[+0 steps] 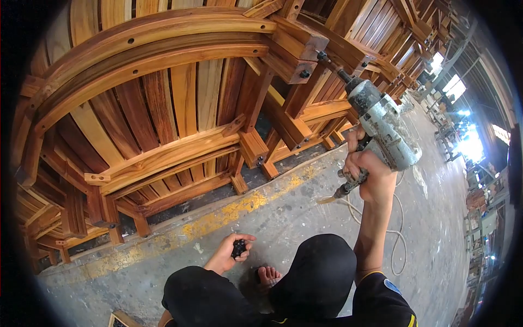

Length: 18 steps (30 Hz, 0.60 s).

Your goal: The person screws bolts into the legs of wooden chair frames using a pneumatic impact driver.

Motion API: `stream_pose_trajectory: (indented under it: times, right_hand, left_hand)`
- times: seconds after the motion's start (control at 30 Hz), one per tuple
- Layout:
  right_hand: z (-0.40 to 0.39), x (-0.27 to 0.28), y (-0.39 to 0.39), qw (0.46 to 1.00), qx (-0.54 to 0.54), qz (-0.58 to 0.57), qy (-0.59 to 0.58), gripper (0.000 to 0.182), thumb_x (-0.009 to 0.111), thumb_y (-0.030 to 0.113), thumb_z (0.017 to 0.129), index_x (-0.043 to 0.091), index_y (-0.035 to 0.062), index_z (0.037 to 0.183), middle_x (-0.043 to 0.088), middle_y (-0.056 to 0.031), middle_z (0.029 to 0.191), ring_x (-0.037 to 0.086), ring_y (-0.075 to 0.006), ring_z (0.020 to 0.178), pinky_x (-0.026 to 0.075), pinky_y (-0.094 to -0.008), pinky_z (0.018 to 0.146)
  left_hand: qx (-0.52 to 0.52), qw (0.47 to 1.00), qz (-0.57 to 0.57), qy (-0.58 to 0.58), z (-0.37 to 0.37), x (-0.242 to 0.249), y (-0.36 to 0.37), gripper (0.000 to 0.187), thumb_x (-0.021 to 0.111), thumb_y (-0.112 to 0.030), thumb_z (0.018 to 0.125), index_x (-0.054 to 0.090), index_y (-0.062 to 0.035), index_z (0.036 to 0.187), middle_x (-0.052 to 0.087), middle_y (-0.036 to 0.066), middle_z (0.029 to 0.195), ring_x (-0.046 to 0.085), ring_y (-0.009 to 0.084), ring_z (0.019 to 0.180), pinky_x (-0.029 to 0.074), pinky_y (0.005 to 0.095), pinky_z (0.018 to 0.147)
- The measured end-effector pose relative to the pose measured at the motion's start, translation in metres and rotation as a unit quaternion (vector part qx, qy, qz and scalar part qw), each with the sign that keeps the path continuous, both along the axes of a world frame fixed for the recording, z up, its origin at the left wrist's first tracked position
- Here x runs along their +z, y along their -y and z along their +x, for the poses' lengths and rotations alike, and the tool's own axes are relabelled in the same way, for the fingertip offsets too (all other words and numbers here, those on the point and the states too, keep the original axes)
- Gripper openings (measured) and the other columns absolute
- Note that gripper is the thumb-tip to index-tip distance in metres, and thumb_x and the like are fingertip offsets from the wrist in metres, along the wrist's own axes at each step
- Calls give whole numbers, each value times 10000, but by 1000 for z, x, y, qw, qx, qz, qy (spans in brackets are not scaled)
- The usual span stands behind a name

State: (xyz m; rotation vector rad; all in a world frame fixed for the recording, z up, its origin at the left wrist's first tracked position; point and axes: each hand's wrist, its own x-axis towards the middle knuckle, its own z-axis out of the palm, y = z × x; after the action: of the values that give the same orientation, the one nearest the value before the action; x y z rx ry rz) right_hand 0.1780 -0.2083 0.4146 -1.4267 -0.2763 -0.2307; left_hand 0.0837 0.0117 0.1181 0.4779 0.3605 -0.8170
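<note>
My right hand (366, 166) grips an air-powered driver (384, 122), raised to the right with its hose end low. The driver's bit reaches the end of a wooden leg (313, 41) on an upturned piece of slatted furniture (174, 98); whether it touches a fastener there is hard to see. A round black foot cap (304, 74) sits on the neighbouring leg end. Low in the middle, my left hand (227, 253) is curled around several small black caps (238, 249), with the index finger stretched out.
More upturned wooden furniture (376, 27) stands in a row toward the back. A pale air hose (400, 234) loops over the concrete floor (436, 218) on the right. At lower left is a wooden box (124, 319) holding dark pieces. A worn yellow line (250, 203) runs along the furniture.
</note>
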Motion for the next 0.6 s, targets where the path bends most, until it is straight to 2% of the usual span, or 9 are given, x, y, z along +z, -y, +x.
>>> stream_pose_trajectory:
  times: [0.07, 0.13, 0.2, 0.27, 0.4, 0.6]
  right_hand:
    - [0, 1, -4, 1000, -14, -9, -3, 353, 494, -75, 625, 484, -9, 971, 517, -107, 783, 406, -108, 457, 337, -243, 437]
    - [-1, 1, -4, 999, -28, -18, -8, 358, 490, -49, 608, 473, 0, 962, 494, -105, 770, 397, -109, 443, 353, -248, 447]
    - [0, 0, -3, 1000, -6, 1, -1, 349, 496, -101, 641, 494, -16, 980, 529, -103, 761, 420, -108, 480, 325, -239, 436]
    - [1, -1, -3, 1000, -7, 4, -2, 351, 498, -102, 639, 492, -17, 979, 527, -102, 756, 418, -109, 475, 322, -239, 431]
    - [3, -3, 0, 1000, -8, -9, 3, 353, 499, -103, 632, 493, -20, 974, 526, -101, 753, 412, -111, 455, 318, -244, 415]
    - [3, -3, 0, 1000, -13, -9, 11, 345, 496, -113, 622, 504, -24, 955, 527, -108, 756, 420, -113, 447, 327, -245, 410]
  left_hand:
    - [7, 997, 41, 59, -4, 1, -4, 339, 385, -195, 936, 548, 59, 1091, 524, 43, 718, 451, 107, 532, 310, 223, 420]
    - [-1, 997, 45, 65, -6, 5, -5, 346, 392, -210, 954, 545, 61, 1106, 521, 46, 716, 449, 116, 524, 320, 234, 423]
    - [-8, 996, 50, 70, -8, 9, -6, 353, 399, -224, 971, 542, 62, 1121, 519, 48, 713, 448, 124, 515, 329, 244, 425]
    - [-33, 995, 53, 80, -8, 12, -5, 420, 394, -297, 995, 533, 70, 1144, 516, 50, 716, 447, 118, 521, 330, 245, 434]
    - [-41, 993, 28, 109, -6, 14, 0, 485, 384, -362, 996, 532, 79, 1134, 516, 51, 718, 450, 115, 526, 328, 244, 432]
    - [-45, 988, 88, 122, -4, 14, 0, 512, 386, -400, 990, 563, 75, 1061, 532, 46, 712, 456, 107, 507, 317, 242, 419]
